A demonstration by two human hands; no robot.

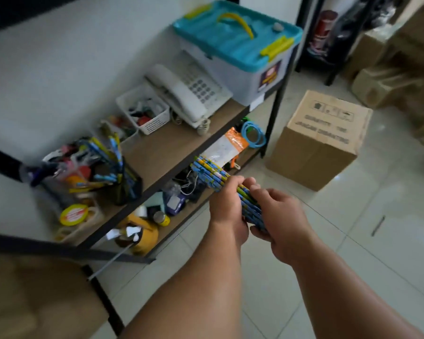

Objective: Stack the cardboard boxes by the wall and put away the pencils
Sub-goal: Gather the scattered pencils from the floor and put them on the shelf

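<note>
Forearms extended, left hand (227,207) and right hand (284,220) wrap their fingers around a pencil bundle (212,173). The cardboard box (321,143) print is too blurred to read.

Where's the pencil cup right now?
Head view, left side: the black pencil cup stands on the wooden shelf, near the yellow tape roll, left of the pencil bundle.

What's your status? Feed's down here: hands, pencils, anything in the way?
Both gripping the pencil bundle: left hand, right hand, in front of the shelf. Its black cup already crowded with pencils. One cardboard box on floor, clear of hands.
</note>
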